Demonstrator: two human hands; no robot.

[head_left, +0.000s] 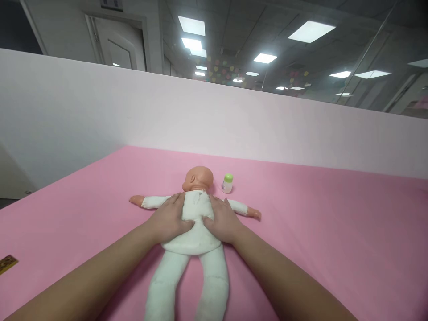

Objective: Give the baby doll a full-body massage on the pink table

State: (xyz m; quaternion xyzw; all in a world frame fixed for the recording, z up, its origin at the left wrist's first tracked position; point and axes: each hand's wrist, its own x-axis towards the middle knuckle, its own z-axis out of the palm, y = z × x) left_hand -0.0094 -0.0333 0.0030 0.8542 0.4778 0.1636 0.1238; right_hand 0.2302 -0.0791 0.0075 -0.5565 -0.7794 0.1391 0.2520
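Observation:
A baby doll with a white cloth body [195, 238] and a bare plastic head [201, 177] lies stretched out on the pink surface. It appears to be front down, its head turned to the left and both arms spread sideways. My left hand [172, 218] rests flat on the left side of its back, fingers extended toward the shoulder and thumb pointing inward. On the opposite side, my right hand [224, 220] lies the same way, with its thumb spread toward the middle. Just right of the head stands a small clear bottle [227, 183] with a green cap.
The pink-covered table [317, 223] spreads out on both sides of the doll. Behind it runs a low white wall [234, 120]. A small yellow-and-dark label [7, 264] lies at the left edge. Beyond the wall are a door [118, 47] and ceiling lights.

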